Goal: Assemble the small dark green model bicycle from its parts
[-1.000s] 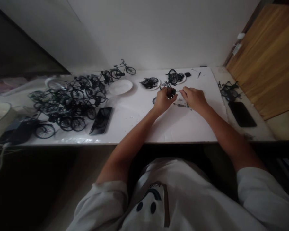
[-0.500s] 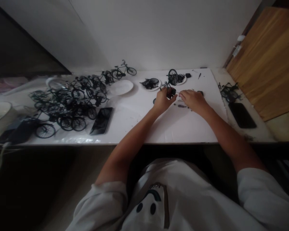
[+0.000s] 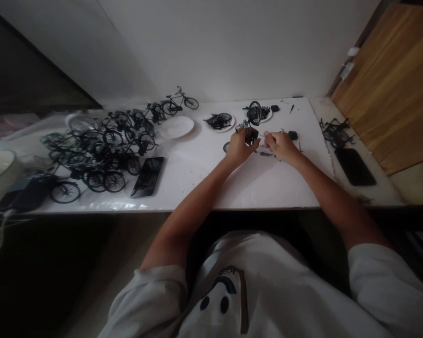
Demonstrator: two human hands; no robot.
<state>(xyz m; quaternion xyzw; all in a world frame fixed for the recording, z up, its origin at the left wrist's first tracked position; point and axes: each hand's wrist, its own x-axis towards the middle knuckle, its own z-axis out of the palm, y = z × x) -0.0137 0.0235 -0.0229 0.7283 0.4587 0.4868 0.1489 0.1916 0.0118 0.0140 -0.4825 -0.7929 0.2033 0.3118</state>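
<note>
My left hand (image 3: 240, 145) is closed around a dark miniature bicycle (image 3: 254, 113). One of its spoked wheels stands up beyond my fingers; part of the frame is hidden by the hand. Just to the right, my right hand (image 3: 281, 146) has its fingers pinched together on a thin metal shaft (image 3: 262, 136) that points left at the bicycle. It looks like a small screwdriver, but its handle is inside the fingers. Several small loose parts (image 3: 266, 154) lie on the white board beneath my hands.
Many finished-looking miniature bicycles (image 3: 102, 145) crowd the left side. White plates (image 3: 178, 127) stand along the back, two with dark parts (image 3: 218, 120). A phone (image 3: 148, 177) lies left of my arm, another dark phone-like slab (image 3: 354, 166) at right. A wooden panel (image 3: 391, 94) rises at right.
My right hand has curled its fingers more tightly and turned slightly around the thin shaft. My left hand still holds the bicycle in nearly the same spot.
</note>
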